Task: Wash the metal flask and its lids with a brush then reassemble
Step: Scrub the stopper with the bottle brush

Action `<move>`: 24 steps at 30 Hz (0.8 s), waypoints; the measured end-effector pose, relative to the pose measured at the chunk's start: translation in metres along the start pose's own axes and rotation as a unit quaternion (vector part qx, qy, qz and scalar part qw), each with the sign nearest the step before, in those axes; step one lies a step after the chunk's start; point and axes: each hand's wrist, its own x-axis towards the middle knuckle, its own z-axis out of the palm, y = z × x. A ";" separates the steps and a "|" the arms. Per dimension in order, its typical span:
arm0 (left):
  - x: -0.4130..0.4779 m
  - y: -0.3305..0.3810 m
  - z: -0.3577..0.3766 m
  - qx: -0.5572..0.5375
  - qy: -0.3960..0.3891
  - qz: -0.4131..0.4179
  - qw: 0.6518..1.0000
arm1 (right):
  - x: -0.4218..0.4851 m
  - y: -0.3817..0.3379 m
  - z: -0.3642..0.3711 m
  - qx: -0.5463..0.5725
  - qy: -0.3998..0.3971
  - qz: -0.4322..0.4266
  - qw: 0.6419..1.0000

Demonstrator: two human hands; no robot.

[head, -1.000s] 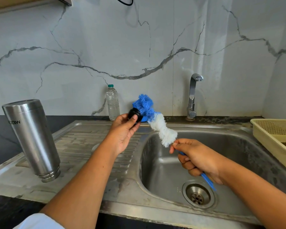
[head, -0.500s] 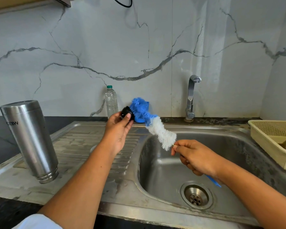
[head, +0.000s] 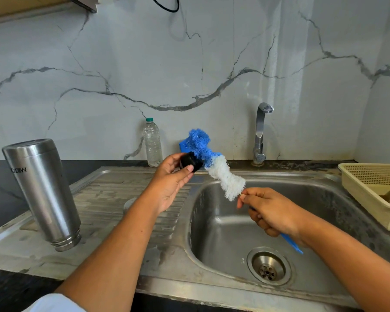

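My left hand (head: pixel 170 180) pinches a small black lid (head: pixel 190 163) between thumb and fingers, above the drainboard's right edge. The blue-and-white bottle brush (head: pixel 214 166) presses its blue tip against the lid. My right hand (head: pixel 270 212) grips the brush's blue handle over the sink basin (head: pixel 223 233). The metal flask (head: pixel 42 190) stands upside down, mouth on the drainboard (head: pixel 113 199), at the left. A second lid shows partly behind my left forearm (head: pixel 129 202).
A plastic water bottle (head: pixel 153 143) stands against the marble wall. The tap (head: pixel 260 134) rises behind the basin, with no water running. A cream plastic basket (head: pixel 374 188) sits at the right. The drain (head: pixel 268 265) lies low in the basin.
The brush has shifted slightly against the lid, its tip sliding over it. Both hands stay in much the same place.
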 end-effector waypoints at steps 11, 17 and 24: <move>0.000 0.004 0.000 0.050 0.042 0.042 0.997 | -0.002 0.002 -0.006 0.009 -0.025 0.016 1.000; 0.000 -0.004 -0.005 0.145 -0.005 0.027 0.989 | -0.001 0.004 -0.006 0.010 -0.027 0.023 0.999; 0.002 -0.001 -0.005 0.119 0.069 0.021 0.990 | -0.001 0.004 0.000 -0.002 -0.029 0.013 0.999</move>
